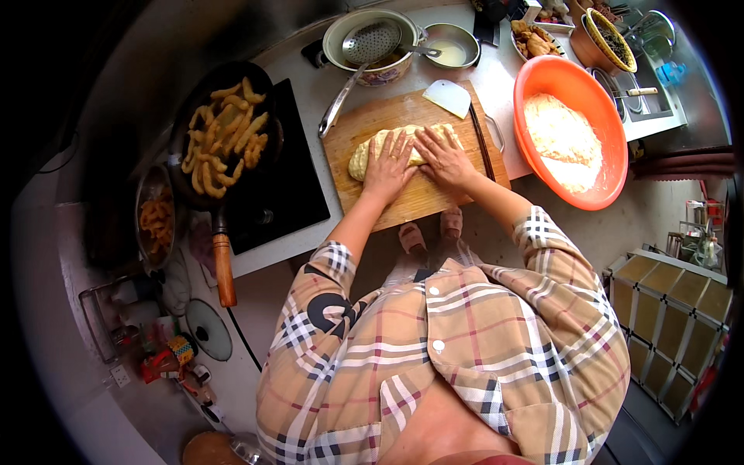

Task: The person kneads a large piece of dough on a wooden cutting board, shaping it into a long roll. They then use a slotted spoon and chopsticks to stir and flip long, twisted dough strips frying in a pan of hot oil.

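A long slab of pale yellow dough (361, 158) lies across a wooden cutting board (401, 208). My left hand (388, 168) rests on its middle with the fingers spread a little, a ring on one finger. Beside it, my right hand (443, 158) presses flat on the right part of the dough, fingertips towards the far edge. Neither hand grips anything. A white dough scraper (447, 97) sits at the board's far right corner, and dark chopsticks (482, 142) lie along its right side. More dough (561, 136) fills part of an orange basin (617, 168) at the right.
On the left, a black frying pan (186, 110) with a wooden handle holds fried dough strips (224, 139) over a black cooktop (290, 192). Behind the board stand a pot (334, 40) with a skimmer (372, 40) and a small metal pan (465, 36). A steel bowl (139, 232) of fried pieces is farther left.
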The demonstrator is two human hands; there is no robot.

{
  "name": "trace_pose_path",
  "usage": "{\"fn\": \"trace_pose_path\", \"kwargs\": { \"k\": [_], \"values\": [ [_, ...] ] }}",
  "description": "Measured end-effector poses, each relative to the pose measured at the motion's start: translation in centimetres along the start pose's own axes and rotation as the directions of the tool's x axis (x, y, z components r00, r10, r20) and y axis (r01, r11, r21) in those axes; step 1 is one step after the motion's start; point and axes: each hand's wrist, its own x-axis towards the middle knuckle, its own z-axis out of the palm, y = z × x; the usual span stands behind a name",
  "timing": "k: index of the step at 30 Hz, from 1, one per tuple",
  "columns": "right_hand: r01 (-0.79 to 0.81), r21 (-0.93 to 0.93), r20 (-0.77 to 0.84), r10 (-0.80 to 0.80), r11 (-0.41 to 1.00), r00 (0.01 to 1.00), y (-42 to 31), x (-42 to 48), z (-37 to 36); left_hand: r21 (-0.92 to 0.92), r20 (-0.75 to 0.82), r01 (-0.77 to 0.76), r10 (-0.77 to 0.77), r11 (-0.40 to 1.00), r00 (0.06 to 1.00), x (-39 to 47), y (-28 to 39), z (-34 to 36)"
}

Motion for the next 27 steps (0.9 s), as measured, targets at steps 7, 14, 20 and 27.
{"fn": "trace_pose_path", "kwargs": {
  "k": [7,14,20,27],
  "values": [
    [-0.059,0.012,0.16,0.056,0.998,0.985,1.6,1.8,-3.2,-0.102,0.455,0.114,-0.056,0.988,0.889,1.2,-0.6,-4.6],
    [-0.203,0.085,0.035,0.201,0.975,0.979,-0.9,4.9,0.0,-0.221,0.057,0.192,-0.184,0.956,0.981,-1.4,-2.5,-0.9],
    [-0.14,0.154,0.1,0.126,0.978,0.987,-0.1,3.4,-3.5,-0.358,-0.189,0.211,-0.292,0.91,0.938,-1.6,-2.8,-2.6],
    [-0.169,0.238,0.334,0.082,0.957,0.939,2.8,6.0,-0.5,-0.461,0.181,0.383,-0.338,0.801,0.924,3.8,-2.8,-1.2]
  ]
}}
